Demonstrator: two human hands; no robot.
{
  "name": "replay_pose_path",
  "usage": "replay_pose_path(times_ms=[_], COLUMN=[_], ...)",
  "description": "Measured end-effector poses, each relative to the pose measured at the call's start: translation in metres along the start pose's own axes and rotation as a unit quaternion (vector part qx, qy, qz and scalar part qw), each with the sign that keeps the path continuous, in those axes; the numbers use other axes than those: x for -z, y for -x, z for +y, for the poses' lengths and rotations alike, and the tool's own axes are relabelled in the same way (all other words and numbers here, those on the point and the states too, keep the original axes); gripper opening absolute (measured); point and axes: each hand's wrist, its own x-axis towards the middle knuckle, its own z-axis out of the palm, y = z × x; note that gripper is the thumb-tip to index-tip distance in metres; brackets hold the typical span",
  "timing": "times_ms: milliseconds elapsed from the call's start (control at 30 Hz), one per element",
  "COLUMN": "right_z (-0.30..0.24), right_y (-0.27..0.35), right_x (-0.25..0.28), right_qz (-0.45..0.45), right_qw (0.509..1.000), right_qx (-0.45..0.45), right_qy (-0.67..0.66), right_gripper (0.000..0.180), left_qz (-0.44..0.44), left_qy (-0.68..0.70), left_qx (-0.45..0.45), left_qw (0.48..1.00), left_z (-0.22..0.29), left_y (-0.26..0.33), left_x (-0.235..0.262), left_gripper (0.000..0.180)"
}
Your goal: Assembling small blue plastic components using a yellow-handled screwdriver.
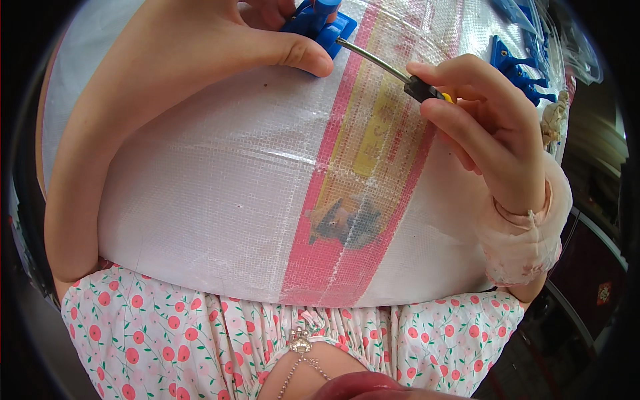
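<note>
Head view, looking straight down: the left hand (220,47) lies at the far left of the work surface, its fingers closed over a small blue plastic part with raised pegs (320,23), the thumb pressed flat on the sacking just beside the part's near edge. That blue part sits at the far middle of the scene, half hidden under the fingers.

On the right, the right hand (487,133) is closed around a screwdriver with a black and yellow handle and a thin bright metal shaft (373,59). Fingertips pinch the handle where it meets the shaft, and the shaft runs up and to the left until its tip reaches the blue part; the exact point of contact is hidden. A pale cloth wrap (527,233) covers the right wrist.

Both hands work over a white woven plastic sack with a broad red and yellow printed band (200,180), stretched smooth across the surface and filling most of the picture. At the far right edge lies a second blue plastic part with pegs (520,70), well apart from the one being held. Nearest the camera is white cloth printed with small red flowers (153,333).
</note>
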Motion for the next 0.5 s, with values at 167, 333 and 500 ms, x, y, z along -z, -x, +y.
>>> replay_pose_path(times_ms=[167,333,500], right_z=[-0.023,-0.046,-0.033], right_y=[-0.008,-0.014,-0.009], right_x=[0.010,0.008,-0.002], right_qz=[-0.045,-0.083,-0.049], right_qw=[0.998,0.987,0.984], right_qx=[-0.050,-0.094,0.069], right_qy=[-0.016,-0.097,0.159], right_gripper=[0.027,0.031,0.037], left_qz=[0.071,0.060,0.031], left_qy=[0.029,0.066,0.115], left_qx=[0.000,-0.027,-0.044], left_qw=[0.997,0.996,0.992], left_z=[0.001,-0.006,-0.032], left_y=[0.001,0.010,0.009], left_x=[0.004,0.022,0.018], left_gripper=[0.039,0.037,0.036])
